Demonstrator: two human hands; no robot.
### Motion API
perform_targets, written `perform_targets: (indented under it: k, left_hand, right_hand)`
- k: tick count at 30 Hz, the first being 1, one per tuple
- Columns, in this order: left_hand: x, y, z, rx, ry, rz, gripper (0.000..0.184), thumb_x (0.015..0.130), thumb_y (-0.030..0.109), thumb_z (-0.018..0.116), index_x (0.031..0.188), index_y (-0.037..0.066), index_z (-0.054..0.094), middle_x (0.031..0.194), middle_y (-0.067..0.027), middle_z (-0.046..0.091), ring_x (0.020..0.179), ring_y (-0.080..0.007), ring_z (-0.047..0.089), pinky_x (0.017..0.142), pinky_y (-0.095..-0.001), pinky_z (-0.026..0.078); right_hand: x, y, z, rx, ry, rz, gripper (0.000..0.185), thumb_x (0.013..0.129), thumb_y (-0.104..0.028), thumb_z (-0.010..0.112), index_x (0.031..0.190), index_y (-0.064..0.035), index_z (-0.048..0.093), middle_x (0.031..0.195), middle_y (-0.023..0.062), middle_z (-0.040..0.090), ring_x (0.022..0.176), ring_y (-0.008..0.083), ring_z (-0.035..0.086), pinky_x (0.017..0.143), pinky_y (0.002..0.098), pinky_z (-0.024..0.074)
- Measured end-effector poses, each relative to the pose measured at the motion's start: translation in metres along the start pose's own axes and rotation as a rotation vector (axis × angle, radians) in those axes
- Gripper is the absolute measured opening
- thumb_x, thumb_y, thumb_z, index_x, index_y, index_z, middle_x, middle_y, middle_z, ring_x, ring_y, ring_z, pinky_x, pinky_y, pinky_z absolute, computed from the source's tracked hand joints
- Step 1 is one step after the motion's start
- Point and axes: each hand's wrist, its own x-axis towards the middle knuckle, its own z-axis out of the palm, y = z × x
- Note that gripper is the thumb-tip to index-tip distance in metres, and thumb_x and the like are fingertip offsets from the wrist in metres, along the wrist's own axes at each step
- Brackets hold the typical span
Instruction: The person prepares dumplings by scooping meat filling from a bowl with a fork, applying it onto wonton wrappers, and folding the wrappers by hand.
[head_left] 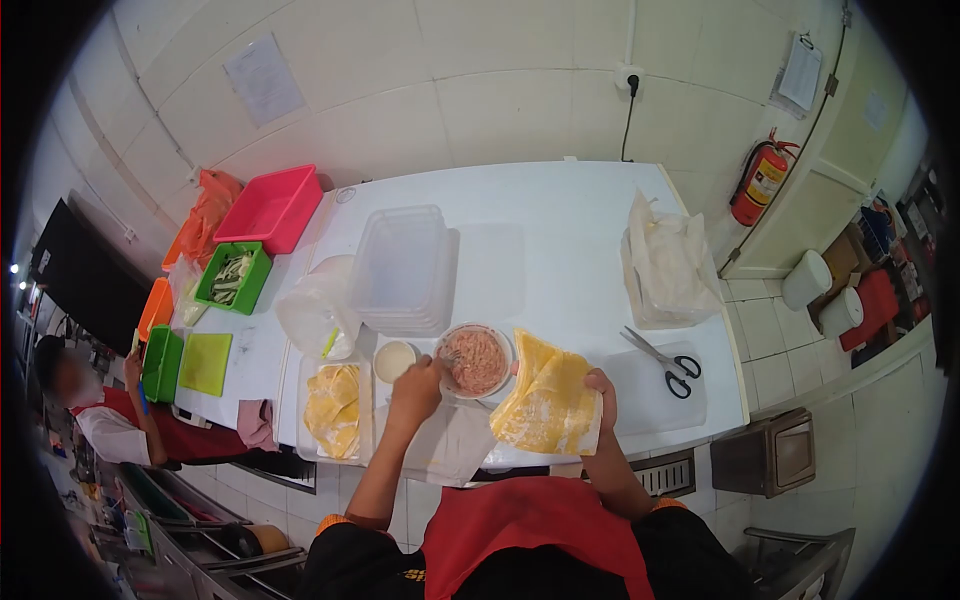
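A stack of yellow, flour-dusted wrappers (545, 398) is held up by my right hand (604, 400), its fingers closed on the right edge. My left hand (416, 393) is closed round a small metal utensil, whose end reaches into the pinkish minced filling (478, 362) in a white bowl (511, 350). Just left of that bowl is a small bowl of pale liquid (395, 361). More yellow wrappers (333, 411) lie in a clear tray beside my left forearm. A pale cloth (455, 445) lies between my arms.
Stacked clear containers (400, 265) and a translucent tub (318, 305) stand behind. Black-handled scissors (665, 362) lie on a lid at right, below a cloth-lined container (672, 265). Green and pink baskets (270, 210) stand at left, near another person (118, 420).
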Motion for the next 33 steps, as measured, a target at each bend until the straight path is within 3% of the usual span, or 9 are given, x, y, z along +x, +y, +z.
perform_targets:
  k: [3, 7, 10, 13, 19, 21, 24, 27, 33]
  left_hand:
    - [-0.004, -0.004, 0.023, -0.072, -0.023, 0.01, 0.019, 0.084, 0.007, 0.06, 0.102, 0.007, 0.063, 0.101, -0.0153, 0.062, 0.091, -0.0374, 0.062, 0.078, -0.0456, 0.051]
    - [-0.005, -0.01, 0.024, -0.128, -0.084, 0.077, 0.032, 0.079, -0.003, 0.058, 0.109, 0.007, 0.062, 0.113, -0.0186, 0.057, 0.093, -0.0401, 0.063, 0.08, -0.0471, 0.052]
    - [-0.004, -0.01, 0.013, -0.179, -0.136, 0.085, 0.033, 0.08, 0.0, 0.062, 0.112, 0.008, 0.064, 0.12, -0.0182, 0.054, 0.096, -0.0394, 0.062, 0.084, -0.0461, 0.051]
    - [-0.004, -0.016, 0.009, -0.258, -0.118, 0.048, 0.027, 0.079, 0.0, 0.066, 0.106, 0.006, 0.067, 0.117, -0.0173, 0.056, 0.092, -0.0368, 0.064, 0.08, -0.0423, 0.053]
    - [-0.023, 0.051, -0.078, -0.646, 0.27, 0.179, 0.018, 0.078, 0.001, 0.072, 0.096, 0.003, 0.069, 0.098, -0.0142, 0.066, 0.083, -0.0292, 0.066, 0.072, -0.0349, 0.054]
    - [-0.026, 0.08, -0.093, -0.661, 0.332, 0.378, 0.02, 0.078, 0.007, 0.075, 0.096, 0.003, 0.069, 0.094, -0.0128, 0.067, 0.078, -0.0275, 0.066, 0.07, -0.0338, 0.054]
    - [-0.027, 0.122, -0.097, -0.509, 0.462, 0.437, 0.024, 0.075, 0.01, 0.077, 0.097, 0.003, 0.069, 0.095, -0.0123, 0.067, 0.076, -0.0275, 0.066, 0.069, -0.0324, 0.053]
    - [-0.024, 0.13, -0.09, -0.509, 0.412, 0.305, 0.028, 0.073, 0.008, 0.079, 0.099, 0.002, 0.069, 0.095, -0.0113, 0.068, 0.078, -0.021, 0.065, 0.068, -0.0279, 0.052]
    - [-0.029, 0.122, -0.096, -0.562, 0.322, 0.369, 0.025, 0.075, 0.004, 0.076, 0.1, 0.003, 0.069, 0.095, -0.0089, 0.065, 0.082, -0.0226, 0.063, 0.067, -0.03, 0.05]
  right_hand:
    - [-0.004, -0.001, -0.003, 0.005, 0.101, -0.039, 0.063, 0.082, -0.026, 0.053, 0.131, 0.0122, 0.043, 0.123, 0.0291, 0.056, 0.1, 0.0392, 0.064, 0.084, 0.0497, 0.0549]
    - [-0.011, -0.002, 0.013, 0.053, 0.038, -0.032, 0.055, 0.082, -0.023, 0.052, 0.127, 0.0101, 0.048, 0.118, 0.0255, 0.06, 0.098, 0.036, 0.065, 0.086, 0.0467, 0.0544]
    - [-0.015, 0.002, 0.022, 0.089, 0.012, -0.011, 0.048, 0.083, -0.02, 0.051, 0.122, 0.0069, 0.052, 0.113, 0.021, 0.063, 0.096, 0.0331, 0.066, 0.087, 0.0437, 0.0545]
    - [-0.016, 0.01, 0.031, 0.091, 0.031, -0.012, 0.049, 0.082, -0.021, 0.052, 0.123, 0.0059, 0.051, 0.113, 0.02, 0.063, 0.096, 0.0322, 0.066, 0.086, 0.0427, 0.0542]
    - [-0.016, 0.02, 0.05, -0.127, 0.114, -0.032, 0.053, 0.082, -0.021, 0.052, 0.129, 0.0047, 0.046, 0.119, 0.0187, 0.059, 0.104, 0.029, 0.062, 0.091, 0.0404, 0.0503]
    - [-0.013, 0.029, 0.053, -0.171, 0.091, -0.014, 0.054, 0.082, -0.02, 0.052, 0.13, 0.004, 0.045, 0.12, 0.0178, 0.058, 0.108, 0.0278, 0.06, 0.094, 0.0396, 0.0482]
    - [-0.011, 0.045, 0.051, -0.225, 0.13, -0.016, 0.054, 0.082, -0.019, 0.052, 0.131, 0.0031, 0.045, 0.119, 0.0157, 0.058, 0.109, 0.0269, 0.06, 0.096, 0.0381, 0.0465]
    - [-0.012, 0.053, 0.058, -0.283, 0.153, -0.065, 0.055, 0.082, -0.017, 0.051, 0.132, 0.003, 0.043, 0.12, 0.0147, 0.057, 0.11, 0.0258, 0.058, 0.097, 0.0375, 0.0453]
    - [-0.013, 0.046, 0.063, -0.226, -0.006, -0.091, 0.058, 0.08, -0.017, 0.051, 0.134, 0.0034, 0.042, 0.123, 0.015, 0.055, 0.113, 0.0252, 0.056, 0.098, 0.0375, 0.0441]
